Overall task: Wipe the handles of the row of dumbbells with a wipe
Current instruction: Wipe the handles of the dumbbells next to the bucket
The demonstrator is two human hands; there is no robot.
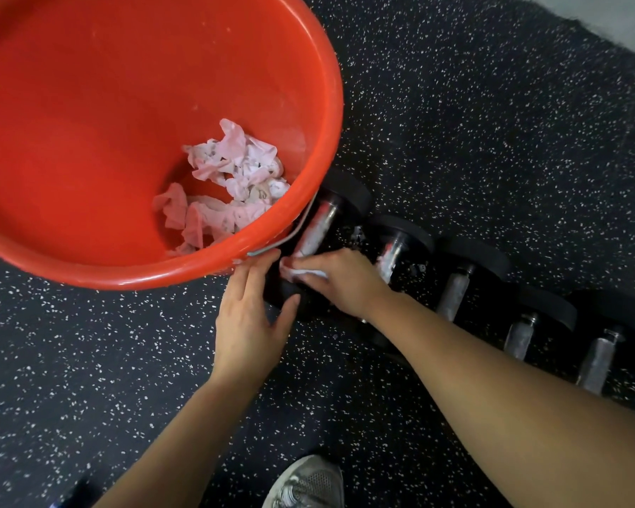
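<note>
Bucket holds crumpled used wipes; right hand fingers clamped on wipe; left hand fingers apart.

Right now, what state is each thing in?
Red bucket: upright on the floor, used wipes crumpled inside.
First dumbbell: lying on the floor, handle being wiped.
Wipe: pressed under right hand.
Left hand: open, steadying that dumbbell's near head.

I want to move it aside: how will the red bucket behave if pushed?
The red bucket probably slides easily: it holds only crumpled wipes, so it seems light. Its thin plastic wall may flex. Being wide, it is unlikely to tip.
</note>
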